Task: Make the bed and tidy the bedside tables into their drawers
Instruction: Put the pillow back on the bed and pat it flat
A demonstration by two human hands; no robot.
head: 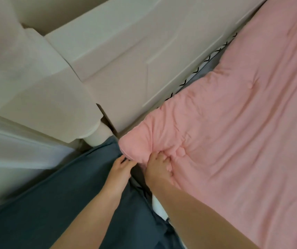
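A soft pink quilted comforter (234,132) lies spread over the bed, filling the right side of the view, its near corner bunched up beside the white panelled headboard (135,69). The right hand (159,166) grips that bunched corner, fingers curled into the padded fabric. Just beside it, the left hand (120,168) pinches the edge of the same corner where the pink cloth meets a dark blue-grey fabric cover (63,203), fingertips tucked against the seam. The 2 hands are near each other, a narrow dark gap between them, and both bare forearms reach in from the bottom of the frame.

The blue-grey cover runs from the corner down to the lower left. Along the headboard side, a white sheet with small black arrow-like marks (196,71) shows in the strip between comforter and headboard. A round white bedpost (99,135) stands at the corner. To the left is pale cream furniture (36,78), blurred. No writing or label can be read anywhere.
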